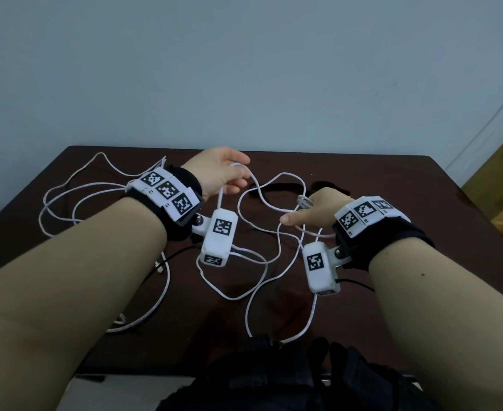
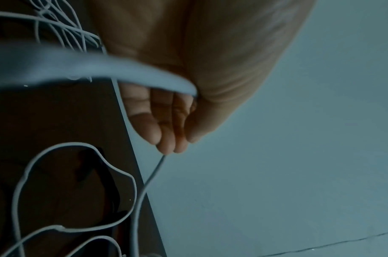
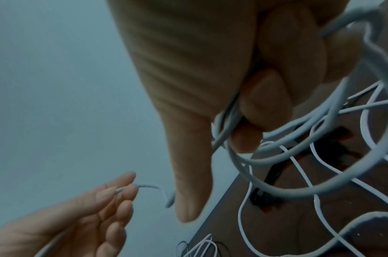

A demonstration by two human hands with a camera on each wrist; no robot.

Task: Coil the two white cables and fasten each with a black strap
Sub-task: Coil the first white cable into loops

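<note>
Two white cables lie in loose loops on the dark brown table (image 1: 392, 179). One cable (image 1: 66, 200) sprawls at the left, behind my left wrist. The other cable (image 1: 262, 200) runs between my hands. My left hand (image 1: 232, 173) is raised over the far middle of the table and pinches that cable (image 2: 153, 172) at its fingertips (image 3: 125, 189). My right hand (image 1: 312, 210) grips a few small coiled loops (image 3: 230, 121) of it in curled fingers, thumb sticking out to the left. A black strap (image 2: 107, 184) lies flat on the table under the loops, beyond my right hand (image 3: 274, 173).
A pale blue wall stands right behind the table's far edge (image 1: 244, 148). A thin black wire (image 1: 179, 250) crosses the table below my left wrist. Dark fabric (image 1: 289, 378) bunches at the near edge. More white cable trails toward the front (image 1: 250, 315).
</note>
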